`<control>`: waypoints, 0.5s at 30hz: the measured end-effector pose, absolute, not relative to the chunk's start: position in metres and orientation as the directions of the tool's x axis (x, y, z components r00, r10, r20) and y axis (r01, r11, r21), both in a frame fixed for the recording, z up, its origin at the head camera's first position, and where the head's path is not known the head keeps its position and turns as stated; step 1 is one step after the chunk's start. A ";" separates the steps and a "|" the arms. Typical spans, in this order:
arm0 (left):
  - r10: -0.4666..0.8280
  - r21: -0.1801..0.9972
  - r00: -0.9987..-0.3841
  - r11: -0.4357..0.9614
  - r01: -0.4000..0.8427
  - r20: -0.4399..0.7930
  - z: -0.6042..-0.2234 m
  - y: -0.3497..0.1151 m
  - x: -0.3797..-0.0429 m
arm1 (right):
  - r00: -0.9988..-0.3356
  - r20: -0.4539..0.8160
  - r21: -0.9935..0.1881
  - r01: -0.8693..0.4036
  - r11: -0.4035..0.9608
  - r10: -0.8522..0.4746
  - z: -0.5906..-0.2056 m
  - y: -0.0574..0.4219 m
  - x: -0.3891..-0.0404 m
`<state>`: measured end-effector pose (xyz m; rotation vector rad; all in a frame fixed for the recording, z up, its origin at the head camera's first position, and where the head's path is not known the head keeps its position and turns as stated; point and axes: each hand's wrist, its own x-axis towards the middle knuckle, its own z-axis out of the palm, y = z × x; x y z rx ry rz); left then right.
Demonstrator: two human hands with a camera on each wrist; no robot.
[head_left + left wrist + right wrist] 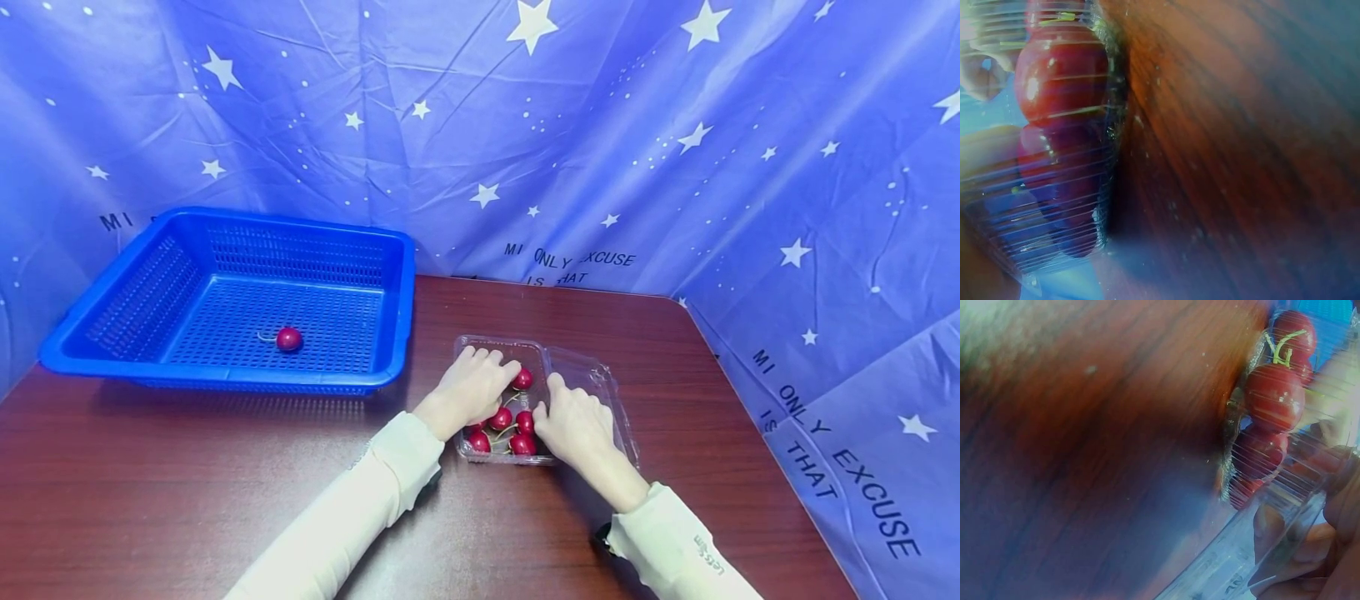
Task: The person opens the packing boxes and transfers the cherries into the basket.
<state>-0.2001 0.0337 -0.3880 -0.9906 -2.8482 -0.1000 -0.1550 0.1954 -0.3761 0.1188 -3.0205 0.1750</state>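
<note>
A blue cloth curtain (450, 67), creased and printed with white stars and black lettering, hangs behind a reddish-brown, wood-grained table (510, 525). On the table's left stands a glossy blue plastic basket (247, 374), rectangular, its walls and floor pierced in a lattice. Well to its right lies a clear plastic box (498, 340), its thin walls ribbed in both wrist views, its transparent lid (603, 387) folded out to the right.

White sleeves (330, 525) lead to both hands. The right hand (581, 425) clamps the box's right wall, thumb on the inner side and curled fingers on the outer. The left hand (468, 392) reaches in over the left part, fingers bent; whether they pinch anything I cannot tell.

At least six cherries (500, 418) sit in the box, round, glossy and deep red. The far cherry (522, 379) is at the left index fingertip; others cluster near the front wall, below the left hand and beside the right thumb. A single cherry (289, 338) rests on the basket floor, its thin pale stem (266, 337) pointing left.
</note>
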 end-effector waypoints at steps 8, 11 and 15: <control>0.618 0.031 -0.775 0.779 0.627 0.132 -0.387 0.034 -0.201 | -0.991 0.118 -0.107 -0.081 0.991 -0.068 -0.376 0.195 -0.155; 0.624 0.021 -0.770 0.775 0.631 0.130 -0.387 0.034 -0.202 | -0.990 0.120 -0.106 -0.084 0.991 -0.071 -0.376 0.195 -0.155; 0.627 0.009 -0.763 0.772 0.636 0.154 -0.386 0.033 -0.202 | -0.990 0.121 -0.106 -0.084 0.991 -0.071 -0.376 0.195 -0.155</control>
